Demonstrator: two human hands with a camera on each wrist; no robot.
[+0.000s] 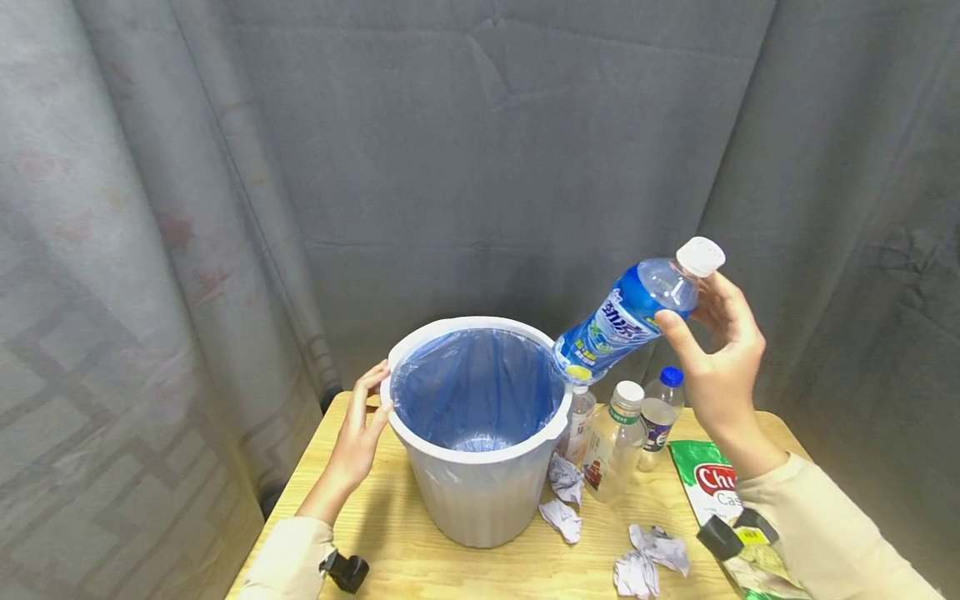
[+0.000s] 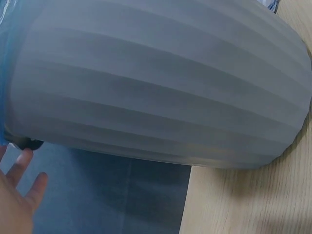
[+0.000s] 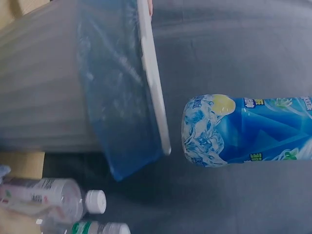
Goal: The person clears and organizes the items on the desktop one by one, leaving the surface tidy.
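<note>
A white ribbed bin (image 1: pixel 480 492) lined with a blue bag (image 1: pixel 476 387) stands on the wooden table (image 1: pixel 420 558). My left hand (image 1: pixel 360 429) rests its straight fingers on the bin's left rim. Raised to the right of the bin, my right hand (image 1: pixel 716 350) grips a blue-labelled plastic bottle (image 1: pixel 630 321) near its white cap (image 1: pixel 700 256). The bottle tilts, its base hanging just above the bin's right rim. In the right wrist view the bottle's base (image 3: pixel 209 131) hangs just beside the rim (image 3: pixel 153 83). In the left wrist view only the bin's wall (image 2: pixel 161 87) and my fingertips (image 2: pixel 22 180) show.
Three smaller bottles (image 1: pixel 618 429) stand right of the bin. Crumpled paper balls (image 1: pixel 648 558) lie in front of them, and one (image 1: pixel 564 479) leans near the bin. A green snack packet (image 1: pixel 708 492) lies under my right forearm. Grey curtains hang behind.
</note>
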